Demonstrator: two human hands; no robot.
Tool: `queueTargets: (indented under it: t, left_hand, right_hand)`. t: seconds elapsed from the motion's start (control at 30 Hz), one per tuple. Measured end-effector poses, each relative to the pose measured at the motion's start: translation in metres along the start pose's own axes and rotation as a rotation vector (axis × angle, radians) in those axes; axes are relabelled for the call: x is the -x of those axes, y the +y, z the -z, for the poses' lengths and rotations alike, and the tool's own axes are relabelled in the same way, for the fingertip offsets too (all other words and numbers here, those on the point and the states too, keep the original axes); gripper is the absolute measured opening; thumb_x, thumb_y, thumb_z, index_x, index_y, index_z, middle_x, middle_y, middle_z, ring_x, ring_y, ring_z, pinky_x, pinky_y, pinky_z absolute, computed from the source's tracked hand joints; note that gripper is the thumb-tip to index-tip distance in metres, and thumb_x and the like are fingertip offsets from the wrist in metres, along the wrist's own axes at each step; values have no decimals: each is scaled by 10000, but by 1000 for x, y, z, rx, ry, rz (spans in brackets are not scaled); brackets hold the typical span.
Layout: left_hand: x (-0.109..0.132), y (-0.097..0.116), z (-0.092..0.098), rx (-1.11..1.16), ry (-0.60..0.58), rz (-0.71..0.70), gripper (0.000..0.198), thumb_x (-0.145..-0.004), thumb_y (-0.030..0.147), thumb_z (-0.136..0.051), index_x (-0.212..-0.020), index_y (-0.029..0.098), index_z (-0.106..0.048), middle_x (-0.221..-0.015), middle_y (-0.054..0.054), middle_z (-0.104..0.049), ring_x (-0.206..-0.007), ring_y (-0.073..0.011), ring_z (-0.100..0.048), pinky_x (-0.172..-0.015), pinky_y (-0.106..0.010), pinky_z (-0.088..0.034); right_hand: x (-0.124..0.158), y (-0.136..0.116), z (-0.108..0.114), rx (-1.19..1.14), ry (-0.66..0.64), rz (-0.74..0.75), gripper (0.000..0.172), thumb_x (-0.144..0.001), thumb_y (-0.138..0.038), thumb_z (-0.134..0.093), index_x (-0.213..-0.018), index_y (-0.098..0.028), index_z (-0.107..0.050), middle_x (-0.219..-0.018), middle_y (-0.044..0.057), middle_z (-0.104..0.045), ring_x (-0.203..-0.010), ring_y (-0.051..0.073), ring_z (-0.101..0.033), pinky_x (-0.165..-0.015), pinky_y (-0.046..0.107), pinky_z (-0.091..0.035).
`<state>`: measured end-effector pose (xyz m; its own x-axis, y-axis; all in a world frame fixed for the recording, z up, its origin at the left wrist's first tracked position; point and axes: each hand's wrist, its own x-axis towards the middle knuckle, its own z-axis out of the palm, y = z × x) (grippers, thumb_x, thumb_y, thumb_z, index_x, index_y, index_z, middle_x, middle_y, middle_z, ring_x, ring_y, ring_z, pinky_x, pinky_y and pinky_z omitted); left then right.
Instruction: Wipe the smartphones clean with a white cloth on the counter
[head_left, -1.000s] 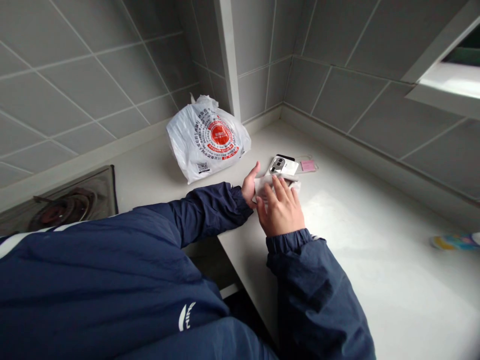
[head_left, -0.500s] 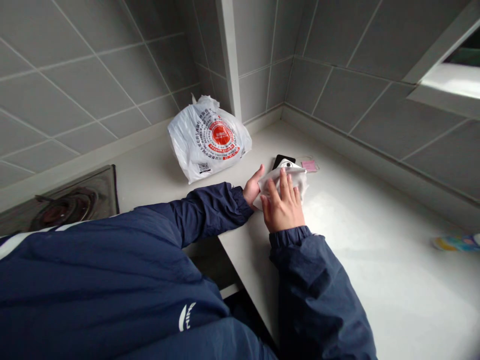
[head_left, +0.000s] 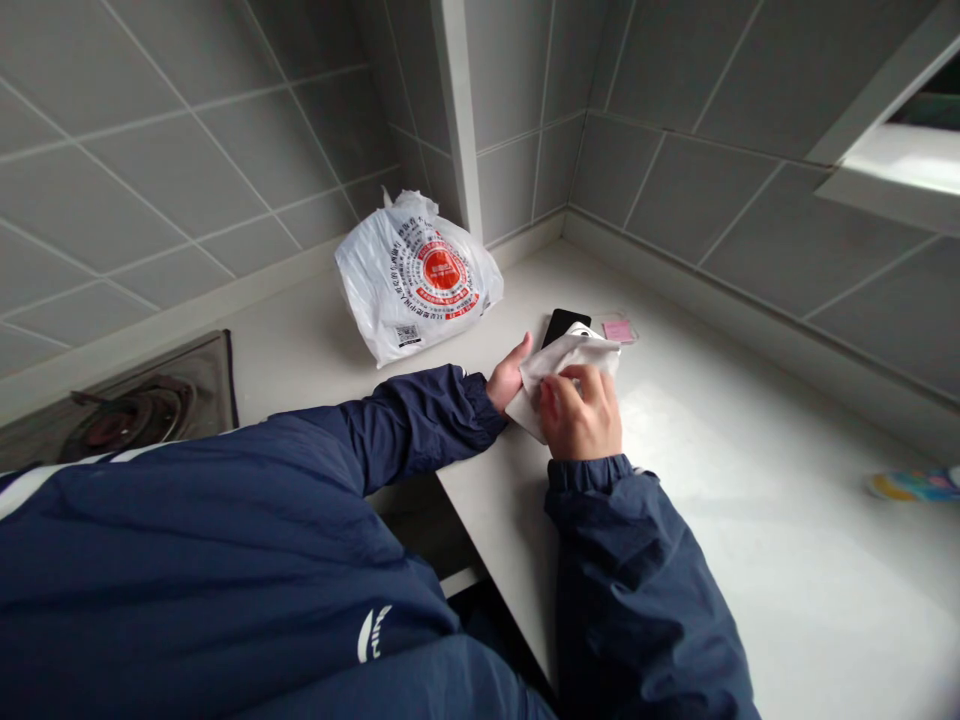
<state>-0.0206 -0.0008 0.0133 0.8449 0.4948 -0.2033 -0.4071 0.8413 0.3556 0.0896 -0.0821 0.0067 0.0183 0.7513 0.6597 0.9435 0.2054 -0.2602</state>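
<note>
My right hand (head_left: 580, 412) pinches a crumpled white cloth or wipe (head_left: 562, 372) between fingers and thumb. The cloth lies over a white-backed phone (head_left: 577, 329), leaving only its top edge showing. My left hand (head_left: 508, 376) sits at the cloth's left side, thumb raised, fingers hidden beneath it. Whether those fingers grip the phone is hidden. A black flat object (head_left: 562, 325), perhaps a second phone, lies behind the white one. A pink card in a clear sleeve (head_left: 619, 331) lies just to the right.
The white countertop (head_left: 750, 540) meets a grey tiled wall (head_left: 675, 150) at the back. A white plastic bag with a red round print (head_left: 416, 275) stands in the corner. A gas burner (head_left: 127, 420) is at the left, and a multicoloured object (head_left: 915, 485) at the right.
My right hand has curled its fingers, gathering the cloth, and shifted slightly right. The cloth now covers the phone's camera, which showed a second earlier. My left hand has barely moved.
</note>
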Motion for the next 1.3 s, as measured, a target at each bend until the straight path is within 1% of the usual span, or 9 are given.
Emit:
queueTargets:
  t: [0.1,0.2,0.3,0.43,0.73,0.9,0.97,1.17,1.3]
  left_hand:
    - [0,-1,0,12,45,-31,816,-1003,651,-166,-1439,57,-515,-1091,-154,-699,-1022,-230,-680,-936,-309,-491]
    - [-2,0,-2,35,112,-81,769,-1036,583,-168,-1496,33,-445,-1205,-163,-685,-1173,-216,-648,-1020,-276,-447]
    - [-4,2,-3,52,130,-96,746,-1051,553,-167,-1526,32,-411,-1288,-169,-662,-1250,-210,-618,-1097,-281,-398]
    - [-5,3,-4,81,137,-96,784,-1043,598,-165,-1526,36,-420,-1313,-173,-658,-1279,-223,-607,-1155,-316,-364]
    - [0,6,2,49,156,-15,860,-994,710,-181,-1397,59,-571,-1168,-162,-726,-1168,-241,-679,-1115,-356,-433]
    - [1,6,6,44,129,22,939,-949,785,-163,-1359,61,-598,-1151,-163,-730,-1177,-252,-673,-1117,-375,-428]
    - [0,5,4,50,116,19,918,-959,770,-169,-1364,67,-599,-1163,-162,-728,-1193,-254,-665,-1127,-375,-418]
    - [-2,-2,-8,54,135,-158,712,-1059,554,-143,-1499,115,-490,-1311,-132,-674,-1308,-208,-592,-1198,-337,-321]
    - [-2,-10,-5,-2,-8,-105,721,-1053,567,-96,-1573,160,-385,-1458,-98,-574,-1431,-178,-464,-1234,-330,-250]
  right_hand:
    - [1,2,-2,5,2,-6,241,-950,-243,-540,-1100,-195,-723,-1236,129,-653,-1157,282,-580,-959,461,-543]
    - [3,1,-7,12,-20,12,350,-965,-260,-518,-1272,-169,-660,-1454,144,-568,-1410,307,-442,-1077,483,-479]
    - [6,-5,-10,63,-79,-5,444,-1006,-289,-451,-1403,-130,-568,-1569,136,-471,-1494,315,-353,-1150,504,-404]
    - [8,-10,-12,111,-153,-9,508,-1033,-324,-408,-1492,-118,-477,-1625,119,-377,-1523,343,-297,-1176,540,-354]
    - [8,-19,-13,8,-228,-12,451,-1030,-291,-397,-1427,-150,-558,-1588,105,-448,-1500,340,-355,-1168,542,-371]
    - [7,-23,-9,-30,-300,-56,486,-1031,-300,-363,-1464,-143,-516,-1620,109,-392,-1512,331,-333,-1171,534,-378]
    - [7,-24,-7,-30,-323,-70,507,-1036,-313,-348,-1493,-140,-483,-1639,101,-355,-1522,325,-314,-1177,525,-377]
    - [6,-22,-6,49,-277,-121,559,-1044,-364,-337,-1553,-139,-390,-1678,95,-251,-1555,326,-224,-1192,533,-348]
    - [5,-18,-7,131,-190,-149,595,-1042,-399,-345,-1569,-123,-353,-1681,105,-235,-1566,322,-184,-1218,527,-295]
